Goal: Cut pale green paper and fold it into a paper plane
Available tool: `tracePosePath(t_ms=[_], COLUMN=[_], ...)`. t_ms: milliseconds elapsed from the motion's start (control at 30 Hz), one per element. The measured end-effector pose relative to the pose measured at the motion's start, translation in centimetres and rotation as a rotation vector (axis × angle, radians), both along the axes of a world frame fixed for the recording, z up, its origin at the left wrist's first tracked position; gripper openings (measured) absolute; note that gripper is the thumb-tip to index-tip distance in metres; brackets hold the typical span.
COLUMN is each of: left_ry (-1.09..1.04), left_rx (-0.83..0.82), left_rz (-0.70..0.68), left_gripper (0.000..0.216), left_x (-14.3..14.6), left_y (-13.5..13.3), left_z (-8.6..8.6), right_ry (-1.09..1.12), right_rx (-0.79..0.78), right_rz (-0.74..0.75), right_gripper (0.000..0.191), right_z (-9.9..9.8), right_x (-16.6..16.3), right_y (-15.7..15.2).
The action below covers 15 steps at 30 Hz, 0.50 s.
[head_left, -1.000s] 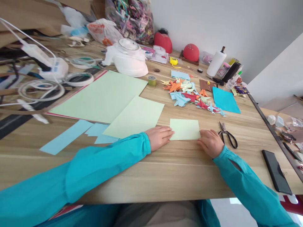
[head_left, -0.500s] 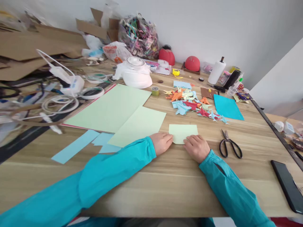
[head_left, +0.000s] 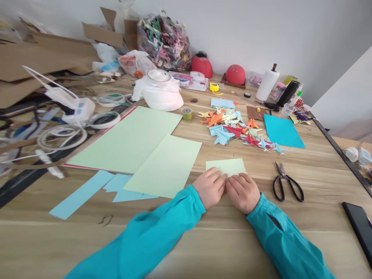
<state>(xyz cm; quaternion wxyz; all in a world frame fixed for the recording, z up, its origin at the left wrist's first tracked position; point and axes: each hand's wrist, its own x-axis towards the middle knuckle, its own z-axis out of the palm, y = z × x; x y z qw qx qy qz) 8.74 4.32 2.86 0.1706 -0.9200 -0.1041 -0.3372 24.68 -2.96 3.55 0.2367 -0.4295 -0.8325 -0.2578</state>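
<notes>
Fingers [head_left: 215, 175] of the left hand [head_left: 208, 190] lie bent and close together on the near edge of one small pale green paper sheet [head_left: 225, 166]; those of the right hand [head_left: 243, 192] are likewise curled against that edge, the two hands nearly meeting. Whether either hand pinches the sheet or only presses it cannot be told. The sheet lies on the tabletop [head_left: 180, 240] directly before the person.

Just right of the right hand rests one pair of scissors [head_left: 286, 184], blades pointing away. To the left, two larger pale green sheets [head_left: 167, 166] overlap, with one long light-blue strip [head_left: 81, 195] and at least two shorter light-blue pieces [head_left: 132, 195] near them. Beyond the small sheet sits one heap of folded paper figures [head_left: 232, 128], too tangled to count, beside one turquoise sheet [head_left: 284, 131]. Farther back stand two red domes [head_left: 235, 74] and one yellow tape measure [head_left: 214, 87]. One phone [head_left: 359, 226] lies at far right.
</notes>
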Motion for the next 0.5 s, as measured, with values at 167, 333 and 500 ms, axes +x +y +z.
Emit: tracePosePath(t_ms=[167,333,500], left_ry=[-0.049,-0.079,-0.058], left_rx=[-0.076,-0.083,-0.067], left_rz=[-0.039,-0.067,-0.041], left_gripper=[0.014,0.011,0.011], left_x=[-0.7,-1.3,-2.2], left_y=[0.3,1.0,1.8], left_z=[0.2,0.3,0.7], right_ry=[-0.010,0.029,0.074], right_rx=[-0.040,-0.037,0.011], right_rz=[0.048,0.069,0.013], right_gripper=[0.017,0.011,0.012], right_z=[0.4,0.8,1.2], right_x=[0.6,2.0,3.9], right_y=[0.0,0.1,0.2])
